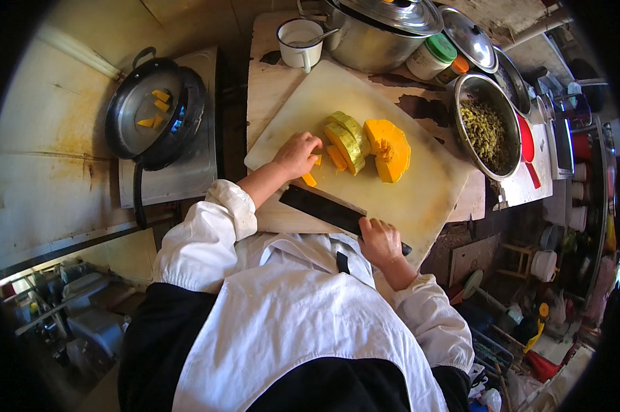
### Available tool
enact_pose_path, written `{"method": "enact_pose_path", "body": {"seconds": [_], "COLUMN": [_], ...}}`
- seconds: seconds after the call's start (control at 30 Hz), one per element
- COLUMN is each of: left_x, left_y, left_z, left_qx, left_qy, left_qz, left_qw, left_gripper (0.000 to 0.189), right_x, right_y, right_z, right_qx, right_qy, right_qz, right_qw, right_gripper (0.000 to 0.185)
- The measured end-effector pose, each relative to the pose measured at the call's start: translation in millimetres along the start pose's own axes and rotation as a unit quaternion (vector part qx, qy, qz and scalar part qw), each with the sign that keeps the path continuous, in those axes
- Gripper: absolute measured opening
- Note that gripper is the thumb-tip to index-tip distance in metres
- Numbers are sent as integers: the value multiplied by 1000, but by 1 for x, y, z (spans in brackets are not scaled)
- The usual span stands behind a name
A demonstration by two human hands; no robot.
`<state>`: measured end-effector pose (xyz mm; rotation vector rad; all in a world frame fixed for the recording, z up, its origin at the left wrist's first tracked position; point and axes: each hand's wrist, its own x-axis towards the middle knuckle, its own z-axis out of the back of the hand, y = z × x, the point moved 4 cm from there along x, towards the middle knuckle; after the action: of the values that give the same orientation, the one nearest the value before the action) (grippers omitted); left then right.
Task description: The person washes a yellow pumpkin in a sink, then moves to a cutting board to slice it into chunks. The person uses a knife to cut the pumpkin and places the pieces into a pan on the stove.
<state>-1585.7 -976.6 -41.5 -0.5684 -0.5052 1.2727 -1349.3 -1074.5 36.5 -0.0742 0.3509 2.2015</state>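
My left hand (295, 155) is at the left part of a pale cutting board (413, 206), its fingers curled around a small orange pumpkin piece (318, 159). Just below the fingers lies another cut piece (309, 179). Gripped by its handle in my right hand (381, 241) is a dark-bladed cleaver (322, 206), held level at the board's near edge with its blade pointing left. Two green-skinned pumpkin wedges (345, 147) lean together mid-board, with an orange chunk (336, 157) against them. To their right rests a larger pumpkin section (388, 150), flesh and seed hollow showing.
At left, a black pan (145, 110) with several pumpkin pieces sits over the stove (173, 185). An enamel mug (299, 44) with a spoon, a lidded metal pot (384, 38) and jars (432, 55) line the back. A steel bowl (487, 126) of chopped greenish food stands right, beside a red scoop (526, 141).
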Motion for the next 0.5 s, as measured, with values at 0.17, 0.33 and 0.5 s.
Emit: {"method": "enact_pose_path", "body": {"seconds": [0.17, 0.33, 0.5], "left_x": [2, 15, 8], "left_y": [-20, -33, -15], "left_z": [-13, -7, 14], "left_qx": [90, 150, 38], "left_qy": [20, 112, 220], "left_qz": [-43, -26, -6], "left_qw": [995, 982, 975], "left_gripper": [38, 39, 64], "right_x": [-48, -81, -97], "right_y": [-29, -44, -52], "right_z": [-10, -11, -10], "right_qx": [53, 95, 123], "right_qy": [-21, -67, -91], "right_qz": [-89, -183, -268], "right_qw": [994, 976, 951], "right_gripper": [24, 24, 18]}}
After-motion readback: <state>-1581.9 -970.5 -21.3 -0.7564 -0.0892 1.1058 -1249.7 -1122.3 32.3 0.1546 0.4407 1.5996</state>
